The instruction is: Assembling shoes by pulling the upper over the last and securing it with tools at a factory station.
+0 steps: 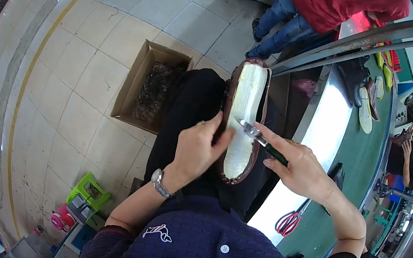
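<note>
A brown shoe (244,118) lies sole side up on my lap, its pale bottom showing and its dark leather edge folded in around it. My right hand (297,166) is closed around a pair of pliers (269,148) with a green handle. The pliers' silver jaws rest over the middle of the pale bottom. At the shoe's left edge is my left hand (197,146), its thumb and forefinger apart. The thumb is blurred and reaches over the shoe's edge; the other fingers are partly hidden.
A cardboard box (129,83) holding dark scraps stands on the floor left of my knees. Along my right runs a green-topped workbench (332,196) with red-handled scissors (288,222) and several insoles and shoes. A person in red (337,7) stands ahead.
</note>
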`<action>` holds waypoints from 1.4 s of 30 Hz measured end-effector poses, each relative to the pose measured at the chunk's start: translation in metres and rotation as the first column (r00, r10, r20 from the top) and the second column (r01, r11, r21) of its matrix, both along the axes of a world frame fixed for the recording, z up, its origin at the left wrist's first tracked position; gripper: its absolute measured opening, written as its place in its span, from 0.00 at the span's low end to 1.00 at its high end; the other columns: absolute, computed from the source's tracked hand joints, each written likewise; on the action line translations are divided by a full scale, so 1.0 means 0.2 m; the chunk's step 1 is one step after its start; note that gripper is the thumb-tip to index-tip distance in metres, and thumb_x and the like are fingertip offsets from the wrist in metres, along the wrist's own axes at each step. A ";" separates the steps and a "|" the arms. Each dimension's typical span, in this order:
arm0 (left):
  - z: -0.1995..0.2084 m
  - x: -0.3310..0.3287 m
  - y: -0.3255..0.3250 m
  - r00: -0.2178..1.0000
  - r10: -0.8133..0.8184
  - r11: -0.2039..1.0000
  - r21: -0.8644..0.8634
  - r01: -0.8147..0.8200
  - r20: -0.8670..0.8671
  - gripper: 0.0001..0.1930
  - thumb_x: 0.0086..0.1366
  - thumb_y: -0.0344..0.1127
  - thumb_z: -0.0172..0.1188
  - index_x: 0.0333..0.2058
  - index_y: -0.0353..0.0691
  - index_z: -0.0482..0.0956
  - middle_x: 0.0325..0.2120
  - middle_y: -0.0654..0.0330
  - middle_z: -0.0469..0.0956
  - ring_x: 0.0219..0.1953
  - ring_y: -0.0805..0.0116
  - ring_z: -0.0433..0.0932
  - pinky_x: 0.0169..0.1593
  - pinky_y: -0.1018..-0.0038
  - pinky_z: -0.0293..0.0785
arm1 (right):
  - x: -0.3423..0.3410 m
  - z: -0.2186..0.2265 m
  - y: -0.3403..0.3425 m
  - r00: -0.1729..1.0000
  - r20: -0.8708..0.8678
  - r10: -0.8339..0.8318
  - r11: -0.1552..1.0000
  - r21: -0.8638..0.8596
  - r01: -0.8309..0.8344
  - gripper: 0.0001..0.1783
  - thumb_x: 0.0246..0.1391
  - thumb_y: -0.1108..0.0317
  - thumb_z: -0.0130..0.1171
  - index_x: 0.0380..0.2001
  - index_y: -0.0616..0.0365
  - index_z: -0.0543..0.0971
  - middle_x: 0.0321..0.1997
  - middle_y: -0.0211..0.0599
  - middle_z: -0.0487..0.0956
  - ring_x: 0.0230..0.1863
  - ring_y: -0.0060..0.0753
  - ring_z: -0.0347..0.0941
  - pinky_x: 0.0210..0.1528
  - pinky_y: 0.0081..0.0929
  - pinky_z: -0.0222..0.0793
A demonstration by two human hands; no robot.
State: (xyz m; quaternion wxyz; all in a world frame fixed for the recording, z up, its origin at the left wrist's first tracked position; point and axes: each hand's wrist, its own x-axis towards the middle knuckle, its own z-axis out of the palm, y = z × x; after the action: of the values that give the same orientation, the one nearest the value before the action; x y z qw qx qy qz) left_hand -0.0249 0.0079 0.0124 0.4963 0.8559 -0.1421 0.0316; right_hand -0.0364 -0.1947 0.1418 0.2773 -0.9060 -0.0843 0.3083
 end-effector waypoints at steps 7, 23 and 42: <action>-0.08 -0.02 0.03 0.740 -0.472 0.718 -0.696 0.009 -0.479 0.41 0.65 0.48 0.60 0.68 0.35 0.49 0.58 0.47 0.68 0.54 0.64 0.75 0.52 0.74 0.73 | -0.02 -0.04 0.07 0.967 0.134 0.216 0.920 -0.361 -0.156 0.37 0.56 0.70 0.57 0.68 0.36 0.59 0.40 0.46 0.79 0.33 0.49 0.79 0.35 0.41 0.77; -0.06 0.22 -0.11 0.599 -0.597 0.529 -0.824 -0.206 -0.533 0.35 0.73 0.41 0.47 0.71 0.45 0.39 0.66 0.53 0.54 0.64 0.64 0.59 0.65 0.72 0.56 | 0.53 -0.02 0.01 0.845 0.214 0.490 0.800 -0.495 -0.338 0.37 0.54 0.67 0.60 0.67 0.40 0.60 0.32 0.42 0.82 0.27 0.53 0.77 0.31 0.42 0.73; -0.07 0.22 0.04 0.423 -0.674 0.588 -0.787 -0.190 -0.605 0.48 0.60 0.37 0.67 0.70 0.49 0.43 0.61 0.61 0.63 0.60 0.70 0.64 0.63 0.71 0.59 | 0.36 -0.06 0.04 0.764 0.271 0.585 0.769 -0.485 -0.417 0.35 0.61 0.63 0.52 0.69 0.36 0.53 0.13 0.37 0.74 0.15 0.41 0.75 0.17 0.34 0.70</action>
State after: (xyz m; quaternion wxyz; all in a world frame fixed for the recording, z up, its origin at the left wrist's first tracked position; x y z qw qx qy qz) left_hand 0.0183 0.0153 -0.0026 0.8019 0.4075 0.0211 -0.4364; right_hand 0.0365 -0.1872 0.1302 -0.0307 -0.9283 -0.3200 0.1870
